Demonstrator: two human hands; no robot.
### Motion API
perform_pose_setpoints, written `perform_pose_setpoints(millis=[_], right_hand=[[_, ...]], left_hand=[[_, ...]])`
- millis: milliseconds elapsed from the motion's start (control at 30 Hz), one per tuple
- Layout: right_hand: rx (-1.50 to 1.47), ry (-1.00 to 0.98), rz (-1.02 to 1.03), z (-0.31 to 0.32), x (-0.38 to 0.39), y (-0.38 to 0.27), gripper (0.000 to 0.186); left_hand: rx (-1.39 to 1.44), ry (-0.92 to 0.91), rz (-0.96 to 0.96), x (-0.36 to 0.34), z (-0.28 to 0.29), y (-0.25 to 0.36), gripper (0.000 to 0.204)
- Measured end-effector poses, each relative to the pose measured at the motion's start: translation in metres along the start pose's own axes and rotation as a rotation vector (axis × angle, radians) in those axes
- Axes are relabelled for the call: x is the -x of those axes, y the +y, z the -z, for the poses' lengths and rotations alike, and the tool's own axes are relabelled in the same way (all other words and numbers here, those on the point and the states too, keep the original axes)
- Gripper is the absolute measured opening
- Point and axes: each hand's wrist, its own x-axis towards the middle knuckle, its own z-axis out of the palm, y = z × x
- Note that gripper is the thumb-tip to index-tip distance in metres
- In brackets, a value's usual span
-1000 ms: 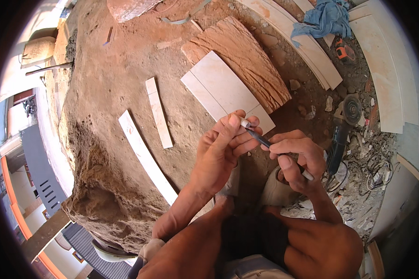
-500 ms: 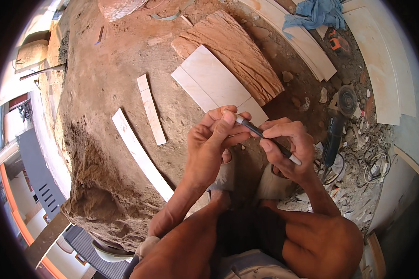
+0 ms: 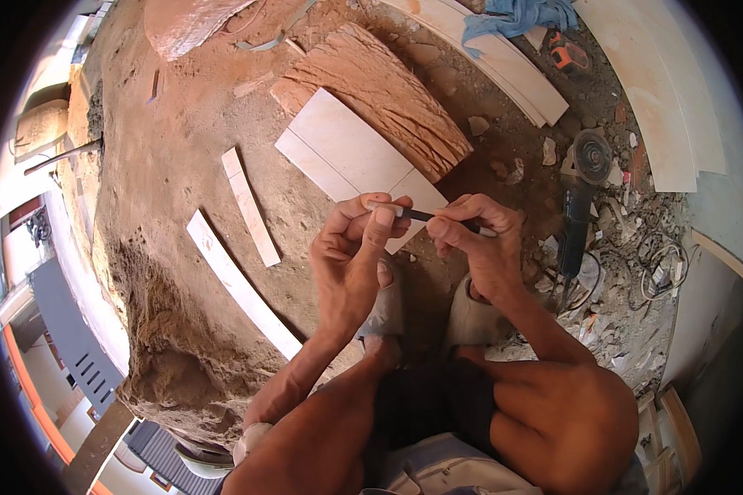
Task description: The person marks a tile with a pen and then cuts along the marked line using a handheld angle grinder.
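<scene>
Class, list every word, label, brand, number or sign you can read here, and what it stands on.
No text can be read.
Pen: any print too small or hidden.
Tape measure: any print too small.
Grinder disc: any print too blurred.
Tile: thin lines, no legible writing.

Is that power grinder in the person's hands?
No, the left hand and right hand hold a black-and-white pen between them, while the grinder lies on the ground to their right.
</scene>
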Motion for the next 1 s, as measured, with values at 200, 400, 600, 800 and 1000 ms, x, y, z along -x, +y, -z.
perform_pose_setpoints(millis=[200, 400, 600, 800, 1000], right_hand=[[-0.152, -0.036, -0.157, -0.001, 0.009, 0.003, 0.022], [0.491, -0.207, 0.096, 0.032, -0.002, -0.049, 0.029], [0.866, 0.118, 0.297, 0.094, -0.032, -0.115, 0.027], [0.994, 0.459, 0.177, 0.279, -0.085, -0.160, 0.040], [1.263, 0.651, 0.203, 0.367, -0.107, -0.140, 0.056]], left_hand=[[-0.095, -0.009, -0.131, -0.009, 0.011, -0.010, 0.025], [-0.074, -0.070, -0.255, -0.027, 0.000, 0.006, 0.025], [-0.192, -0.024, -0.534, -0.026, -0.022, 0.027, 0.049], [-0.423, 0.105, -0.227, -0.073, 0.059, -0.013, 0.054], [-0.375, 0.380, -0.160, -0.111, 0.118, -0.070, 0.059]])
